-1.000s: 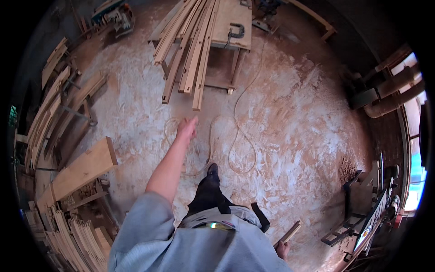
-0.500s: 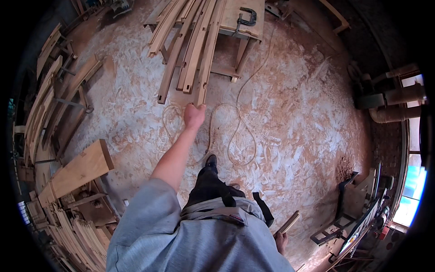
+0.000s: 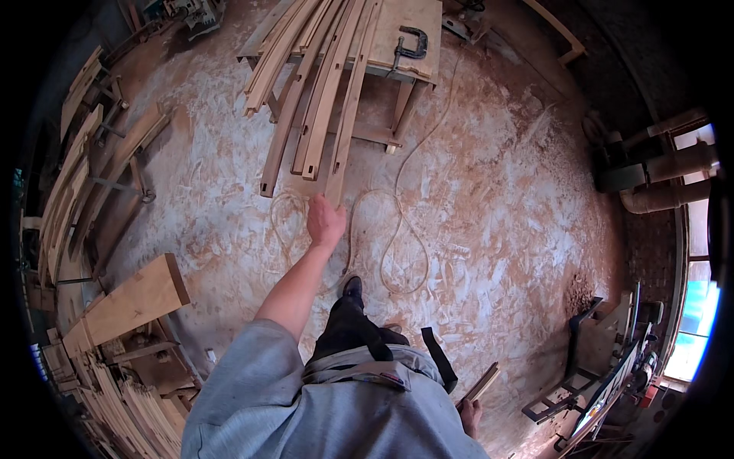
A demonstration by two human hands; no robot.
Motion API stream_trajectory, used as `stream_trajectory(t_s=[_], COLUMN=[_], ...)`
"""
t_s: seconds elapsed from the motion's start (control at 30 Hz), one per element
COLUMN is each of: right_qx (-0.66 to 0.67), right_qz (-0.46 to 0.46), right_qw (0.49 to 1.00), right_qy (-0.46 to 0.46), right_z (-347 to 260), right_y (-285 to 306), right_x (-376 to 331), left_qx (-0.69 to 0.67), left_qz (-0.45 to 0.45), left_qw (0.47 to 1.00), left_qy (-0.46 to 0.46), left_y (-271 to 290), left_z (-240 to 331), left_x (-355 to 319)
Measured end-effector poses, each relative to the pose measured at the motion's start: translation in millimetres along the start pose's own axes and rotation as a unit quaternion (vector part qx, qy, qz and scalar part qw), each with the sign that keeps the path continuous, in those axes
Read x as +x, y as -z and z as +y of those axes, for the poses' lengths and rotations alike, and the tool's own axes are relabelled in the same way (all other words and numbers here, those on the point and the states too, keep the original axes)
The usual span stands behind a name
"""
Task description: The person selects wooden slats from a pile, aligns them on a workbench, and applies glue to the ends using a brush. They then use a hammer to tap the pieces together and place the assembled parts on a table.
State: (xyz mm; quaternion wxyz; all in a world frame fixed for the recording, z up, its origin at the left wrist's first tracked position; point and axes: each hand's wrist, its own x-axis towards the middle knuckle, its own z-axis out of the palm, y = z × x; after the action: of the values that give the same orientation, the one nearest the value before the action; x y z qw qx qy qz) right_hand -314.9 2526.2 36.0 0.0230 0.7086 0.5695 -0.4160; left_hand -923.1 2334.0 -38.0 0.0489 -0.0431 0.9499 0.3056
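My left hand reaches forward and is closed round the near end of a long wooden strip. That strip is the rightmost of several mortised strips whose far parts rest on a wooden workbench. Beside it, more wooden strips overhang the bench's near edge, their ends showing dark slots. At my right side, low in the view, my right hand grips a piece of wood. Only the front end of that piece shows; my body hides the rest.
A black C-clamp lies on the bench. A pale cable loops over the dusty floor ahead of my feet. Racked lumber and a thick board stand left. Metal-framed equipment stands right, with large ducts by the window.
The bench and its strips sit slightly lower in the view. My left hand is lower too, still closed round the strip's end, and my right hand keeps its piece of wood.
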Motion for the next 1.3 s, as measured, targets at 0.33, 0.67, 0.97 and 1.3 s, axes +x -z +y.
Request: stream_trajectory(t_s=[0.33,0.67,0.97,1.3], right_qx=[0.025,0.021,0.015,-0.016], right_qz=[-0.014,-0.016,0.010,0.008], right_qw=[0.999,0.999,1.000,0.999], right_qy=[-0.014,-0.019,-0.015,-0.033], right_z=[9.4,-18.1,-8.1,-18.8], right_y=[-1.6,-8.6,-11.0,-16.2], right_x=[1.7,-9.8,-2.8,-10.1], left_qx=[0.023,0.015,-0.035,-0.011], left_qz=[-0.013,-0.065,-0.093,-0.101], left_qw=[1.000,0.998,0.995,0.995], left_qy=[-0.013,-0.002,0.015,0.013], left_y=[1.5,8.2,11.8,14.5], left_z=[3.4,-6.8,-9.9,-2.6], left_x=[-2.1,7.6,13.6,9.3])
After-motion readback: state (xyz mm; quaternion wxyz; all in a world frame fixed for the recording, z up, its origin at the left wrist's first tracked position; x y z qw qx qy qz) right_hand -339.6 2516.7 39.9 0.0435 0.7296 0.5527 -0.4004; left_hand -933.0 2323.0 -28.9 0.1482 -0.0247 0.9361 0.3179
